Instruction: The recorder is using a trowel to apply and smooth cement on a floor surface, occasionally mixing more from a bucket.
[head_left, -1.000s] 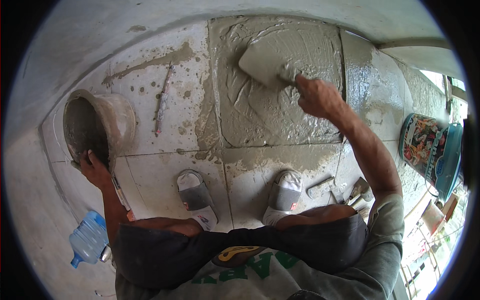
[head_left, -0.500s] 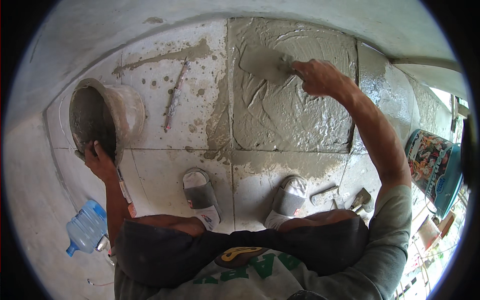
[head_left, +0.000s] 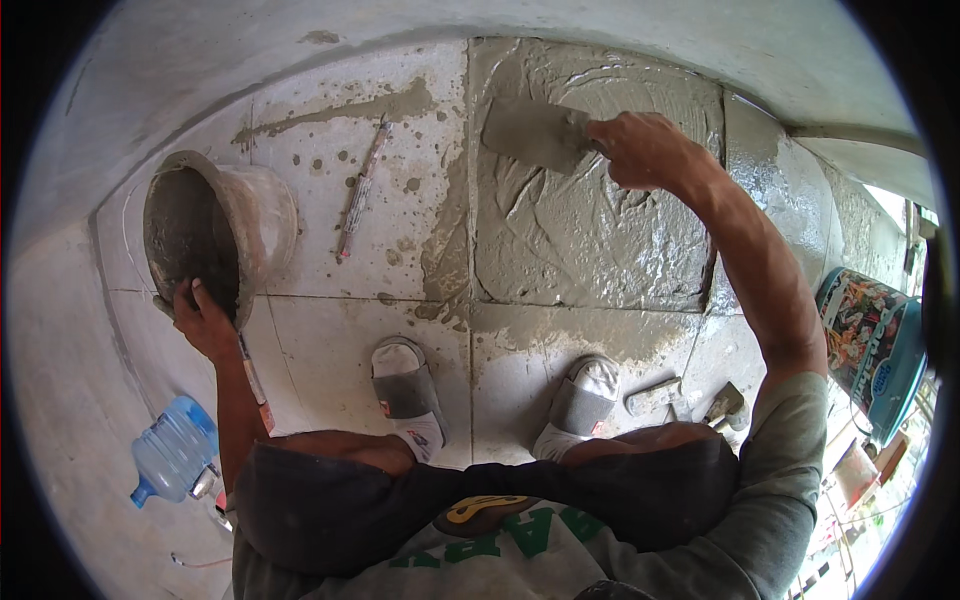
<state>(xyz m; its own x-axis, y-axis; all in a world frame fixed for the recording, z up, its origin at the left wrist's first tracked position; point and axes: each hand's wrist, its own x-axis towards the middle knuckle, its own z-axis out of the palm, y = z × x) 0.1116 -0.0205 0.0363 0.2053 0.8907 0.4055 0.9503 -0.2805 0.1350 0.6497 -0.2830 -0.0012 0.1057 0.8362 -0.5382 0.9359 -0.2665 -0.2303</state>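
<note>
My right hand (head_left: 650,150) is closed round the handle of a trowel (head_left: 535,135). Its flat, mortar-smeared blade lies over the left part of a square of wet grey mortar (head_left: 590,230), which has ridges and swirls across it. At the left, a bucket (head_left: 265,220) is tilted on its side with its mouth toward the left, and dark grey mortar coats its inside. My left hand (head_left: 205,320) grips the bucket's near rim, fingers over the inner side and the thumb hidden.
A thin stick-like tool (head_left: 363,190) lies on the splashed floor tiles between bucket and mortar. A blue water jug (head_left: 175,450) is at the lower left. Right of my feet are a hammer-like tool (head_left: 727,405) and a flat tool (head_left: 652,397). A printed pail (head_left: 868,340) stands farther right.
The view has shifted slightly, so the floor and bucket appear a little farther right. The trowel blade has moved only slightly over the mortar. Both hands keep their grips.
</note>
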